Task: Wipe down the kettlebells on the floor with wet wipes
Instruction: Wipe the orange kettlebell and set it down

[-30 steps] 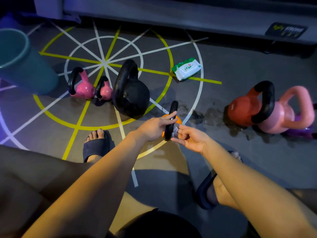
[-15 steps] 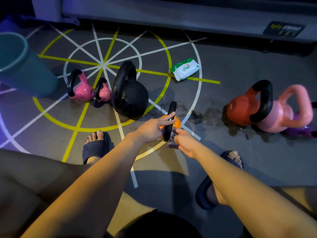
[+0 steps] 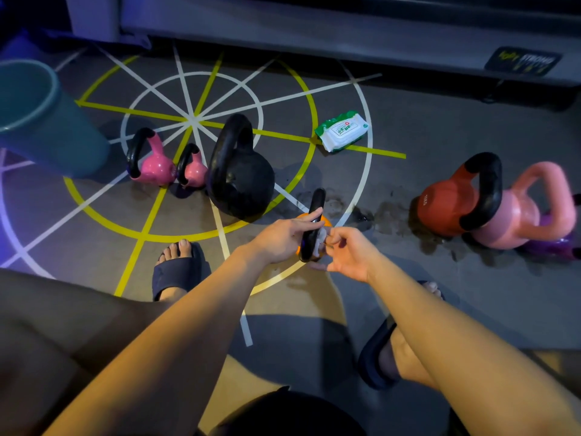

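Observation:
A small orange kettlebell (image 3: pixel 325 221) with a black handle (image 3: pixel 315 206) stands on the floor in front of me. My left hand (image 3: pixel 283 237) rests on the handle's left side with its fingers stretched over it. My right hand (image 3: pixel 349 251) pinches a white wet wipe (image 3: pixel 319 243) against the handle's lower right side. The green-and-white wet wipe pack (image 3: pixel 342 130) lies further back on a yellow floor line. A big black kettlebell (image 3: pixel 242 177) and two pink ones (image 3: pixel 155 166) (image 3: pixel 195 173) stand to the left.
A red kettlebell (image 3: pixel 440 209), a light pink one (image 3: pixel 522 215) and a purple one (image 3: pixel 553 247) cluster at the right. A teal bin (image 3: pixel 41 121) stands at the far left. Wet patches (image 3: pixel 386 215) mark the floor. My sandalled feet (image 3: pixel 179 269) flank the orange kettlebell.
My right hand has come back up from low beside the kettlebell and now presses the wipe on the handle. My left hand stays on the handle.

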Motion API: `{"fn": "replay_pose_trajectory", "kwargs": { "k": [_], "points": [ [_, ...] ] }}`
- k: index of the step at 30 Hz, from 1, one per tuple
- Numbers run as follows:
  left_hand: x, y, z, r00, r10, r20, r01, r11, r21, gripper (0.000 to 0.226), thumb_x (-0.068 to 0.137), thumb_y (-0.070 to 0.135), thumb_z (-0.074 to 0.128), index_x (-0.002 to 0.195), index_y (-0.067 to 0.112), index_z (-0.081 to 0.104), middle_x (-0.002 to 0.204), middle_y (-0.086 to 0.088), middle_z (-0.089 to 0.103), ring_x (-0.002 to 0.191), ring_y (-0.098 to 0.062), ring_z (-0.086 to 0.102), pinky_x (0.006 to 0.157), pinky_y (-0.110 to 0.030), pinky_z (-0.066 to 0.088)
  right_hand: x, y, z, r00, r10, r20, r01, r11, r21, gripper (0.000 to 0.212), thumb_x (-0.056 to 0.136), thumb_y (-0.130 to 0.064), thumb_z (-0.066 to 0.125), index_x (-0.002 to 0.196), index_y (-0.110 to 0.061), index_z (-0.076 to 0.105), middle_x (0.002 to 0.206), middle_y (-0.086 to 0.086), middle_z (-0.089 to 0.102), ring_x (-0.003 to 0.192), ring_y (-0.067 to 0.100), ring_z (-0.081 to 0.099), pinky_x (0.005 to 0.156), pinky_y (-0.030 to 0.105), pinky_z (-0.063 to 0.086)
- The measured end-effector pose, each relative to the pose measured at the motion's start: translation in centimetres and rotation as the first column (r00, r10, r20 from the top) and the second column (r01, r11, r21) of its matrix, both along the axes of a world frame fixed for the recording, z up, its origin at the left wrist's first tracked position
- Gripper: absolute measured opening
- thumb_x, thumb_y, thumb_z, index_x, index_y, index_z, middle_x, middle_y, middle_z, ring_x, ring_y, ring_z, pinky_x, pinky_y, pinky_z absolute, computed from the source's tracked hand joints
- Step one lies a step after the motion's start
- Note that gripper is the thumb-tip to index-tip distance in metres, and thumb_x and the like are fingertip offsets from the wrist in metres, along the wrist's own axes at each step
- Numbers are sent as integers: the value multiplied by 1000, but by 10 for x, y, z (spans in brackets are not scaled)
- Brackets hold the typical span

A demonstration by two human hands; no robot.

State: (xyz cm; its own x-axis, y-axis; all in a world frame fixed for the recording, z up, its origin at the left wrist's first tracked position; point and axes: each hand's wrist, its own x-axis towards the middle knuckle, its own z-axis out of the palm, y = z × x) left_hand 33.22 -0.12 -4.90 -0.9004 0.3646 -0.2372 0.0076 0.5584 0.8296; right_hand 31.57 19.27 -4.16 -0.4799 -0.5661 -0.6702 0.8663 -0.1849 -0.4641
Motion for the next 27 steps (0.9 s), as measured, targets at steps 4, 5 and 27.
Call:
{"fn": "replay_pose_trajectory", "kwargs": {
  "k": [4,5,27],
  "points": [
    [-2,-4,-4,999,-10,38,10,1000,-13,55,98,-11,51,139,23,62,159,21,33,146,1,31,120,-30,34,10,-1,-8,1000,-4,-10,4,1000,-10,56,84,-9,33,136,-8,55,131,18,63,116,30,60,95,66,49],
    [-2,-4,-2,999,-8,36,9,999,-39,57,97,-10,50,140,26,62,158,25,32,144,1,34,117,-23,35,12,-1,-11,1000,-18,-7,18,1000,25,56,87,-14,33,139,-8,54,131,18,62,117,29,59,96,67,48],
    [-5,4,-5,983,102,-151,-118,988,-98,54,93,-1,50,138,26,63,148,19,51,139,8,39,118,-18,30,-16,-13,4,912,-386,142,384,922,38,62,90,-40,34,131,2,54,115,22,67,116,35,60,85,48,56]
  ]
}}
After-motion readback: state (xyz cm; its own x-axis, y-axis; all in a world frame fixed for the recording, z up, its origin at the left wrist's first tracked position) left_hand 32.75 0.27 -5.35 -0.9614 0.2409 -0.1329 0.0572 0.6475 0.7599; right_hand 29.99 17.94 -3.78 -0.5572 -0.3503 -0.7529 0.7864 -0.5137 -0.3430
